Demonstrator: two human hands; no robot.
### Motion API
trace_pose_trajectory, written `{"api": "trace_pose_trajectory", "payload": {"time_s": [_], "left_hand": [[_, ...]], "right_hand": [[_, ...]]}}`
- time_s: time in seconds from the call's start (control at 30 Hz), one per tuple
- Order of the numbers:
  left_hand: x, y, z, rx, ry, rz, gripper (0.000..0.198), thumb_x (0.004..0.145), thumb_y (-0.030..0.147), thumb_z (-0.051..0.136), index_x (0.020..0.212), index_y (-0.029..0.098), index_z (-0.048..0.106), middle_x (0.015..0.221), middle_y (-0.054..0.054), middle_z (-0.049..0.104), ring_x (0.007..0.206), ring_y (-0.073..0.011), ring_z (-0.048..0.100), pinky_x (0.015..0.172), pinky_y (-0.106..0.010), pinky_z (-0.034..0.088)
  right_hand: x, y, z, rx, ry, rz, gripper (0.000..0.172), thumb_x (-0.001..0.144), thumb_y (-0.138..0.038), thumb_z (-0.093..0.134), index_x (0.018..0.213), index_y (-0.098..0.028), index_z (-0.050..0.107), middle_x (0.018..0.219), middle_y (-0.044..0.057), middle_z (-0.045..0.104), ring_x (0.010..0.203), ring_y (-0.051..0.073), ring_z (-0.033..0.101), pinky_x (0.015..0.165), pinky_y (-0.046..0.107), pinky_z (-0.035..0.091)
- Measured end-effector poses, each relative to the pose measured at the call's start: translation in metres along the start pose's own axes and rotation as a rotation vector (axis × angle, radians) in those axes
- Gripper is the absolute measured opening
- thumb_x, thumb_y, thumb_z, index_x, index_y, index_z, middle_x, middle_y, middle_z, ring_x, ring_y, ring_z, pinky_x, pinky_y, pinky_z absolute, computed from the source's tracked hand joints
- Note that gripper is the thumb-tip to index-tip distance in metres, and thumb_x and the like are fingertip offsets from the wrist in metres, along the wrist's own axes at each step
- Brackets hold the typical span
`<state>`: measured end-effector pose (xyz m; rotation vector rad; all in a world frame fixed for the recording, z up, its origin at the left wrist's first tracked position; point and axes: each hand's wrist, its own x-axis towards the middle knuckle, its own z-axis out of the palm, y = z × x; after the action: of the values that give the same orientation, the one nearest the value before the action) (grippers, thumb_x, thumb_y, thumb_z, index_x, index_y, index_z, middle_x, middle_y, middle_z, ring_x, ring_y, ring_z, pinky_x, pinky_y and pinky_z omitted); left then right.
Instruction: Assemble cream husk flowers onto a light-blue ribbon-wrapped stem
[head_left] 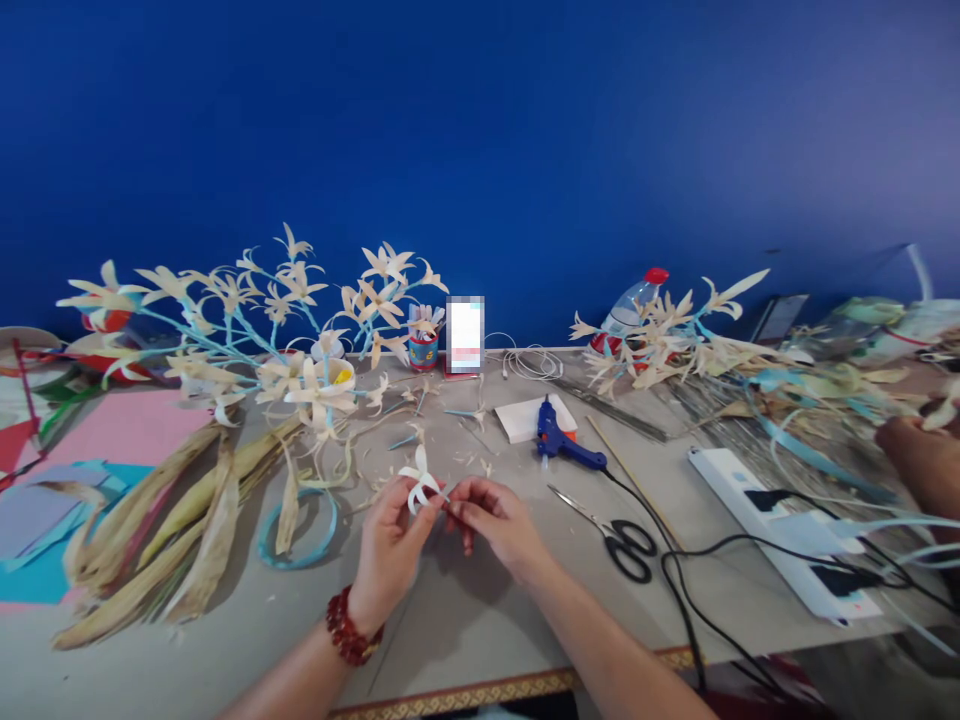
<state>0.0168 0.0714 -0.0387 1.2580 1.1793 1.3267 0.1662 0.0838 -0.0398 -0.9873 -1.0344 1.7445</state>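
Observation:
Above the front part of the table, a small white husk flower (421,482) with narrow curling petals sits between the fingers of my left hand (390,545), which wears a dark red bead bracelet. My right hand (491,520) pinches at the thin stem just under the petals, its fingertips touching or nearly touching the left ones. The stem's lower part is mostly hidden by my fingers. To the right of my hands lie black-handled scissors (611,535) and a blue glue gun (559,440), its tip over a white box (517,417).
Dried corn husks (202,500), a light blue tape ring (264,540) and coloured paper (127,430) lie left. Husk-flower branches (247,320) stand behind. A white power strip (780,535) with black cords lies right, near another person's hand (911,450).

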Motion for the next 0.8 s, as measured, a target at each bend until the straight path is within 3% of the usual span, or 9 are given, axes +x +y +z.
{"api": "trace_pose_trajectory", "payload": {"time_s": [0.37, 0.57, 0.8], "left_hand": [[0.0023, 0.0030, 0.0011, 0.069, 0.002, 0.094, 0.013, 0.081, 0.026, 0.063, 0.090, 0.020, 0.070, 0.086, -0.004, 0.066, 0.082, -0.0188, 0.060, 0.078, -0.029, 0.046], [0.0013, 0.0045, 0.0003, 0.094, -0.013, 0.146, 0.012, 0.081, 0.024, 0.063, 0.083, 0.020, 0.074, 0.082, -0.005, 0.066, 0.080, -0.0191, 0.059, 0.075, -0.029, 0.046], [0.0018, -0.0013, 0.0012, -0.064, 0.039, 0.013, 0.016, 0.077, 0.026, 0.067, 0.091, 0.020, 0.072, 0.091, -0.005, 0.070, 0.085, -0.0197, 0.062, 0.080, -0.030, 0.049]], "right_hand": [[0.0014, 0.0009, -0.0017, -0.053, -0.036, -0.015, 0.026, 0.072, -0.039, 0.070, 0.070, -0.016, 0.058, 0.060, -0.002, 0.063, 0.039, 0.006, 0.047, 0.039, 0.018, 0.042], [0.0017, 0.0017, -0.0018, -0.061, -0.027, -0.009, 0.027, 0.070, -0.040, 0.070, 0.072, -0.017, 0.058, 0.060, -0.002, 0.062, 0.040, 0.006, 0.046, 0.040, 0.019, 0.040], [-0.0010, -0.0078, -0.0040, -0.256, 0.106, -0.151, 0.015, 0.076, -0.033, 0.064, 0.080, -0.018, 0.063, 0.068, -0.001, 0.060, 0.052, 0.009, 0.049, 0.048, 0.020, 0.041]]}}
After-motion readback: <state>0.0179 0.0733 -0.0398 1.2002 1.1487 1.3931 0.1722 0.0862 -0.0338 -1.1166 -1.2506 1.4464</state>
